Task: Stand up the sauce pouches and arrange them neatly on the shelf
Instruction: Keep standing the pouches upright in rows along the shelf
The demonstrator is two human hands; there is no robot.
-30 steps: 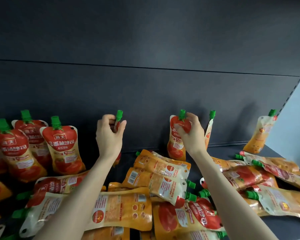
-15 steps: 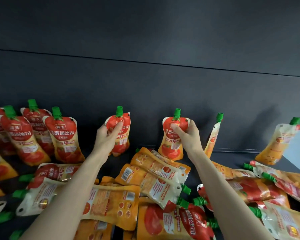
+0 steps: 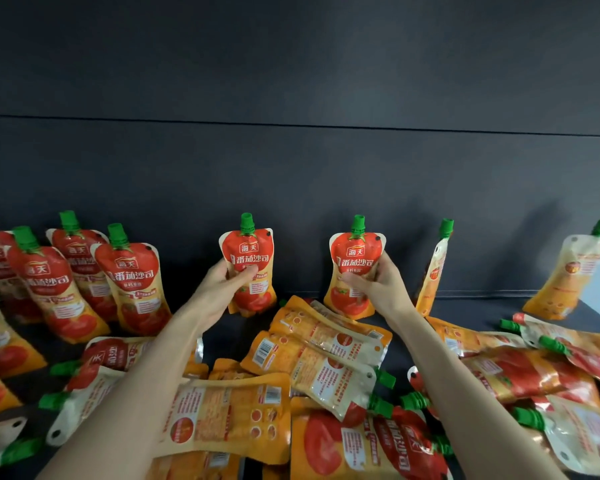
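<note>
Two red and orange sauce pouches with green caps stand upright at the back of the dark shelf (image 3: 465, 306), labels facing me. My left hand (image 3: 219, 289) grips the left pouch (image 3: 252, 251) round its lower middle. My right hand (image 3: 378, 285) grips the right pouch (image 3: 355, 251) the same way. Several upright pouches (image 3: 132, 278) stand in a group at the far left. Several more pouches (image 3: 319, 358) lie flat in a loose heap across the front of the shelf, under my forearms.
A thin pouch (image 3: 433, 271) stands edge-on just right of my right hand. Another pouch (image 3: 568, 271) leans at the far right, back side out. The dark back wall (image 3: 291, 185) rises behind everything. A gap of bare shelf lies between the left group and the left pouch.
Both hands have slid down from the pouch tops to their middles. The left pouch has turned from edge-on to label forward. The camera has moved closer.
</note>
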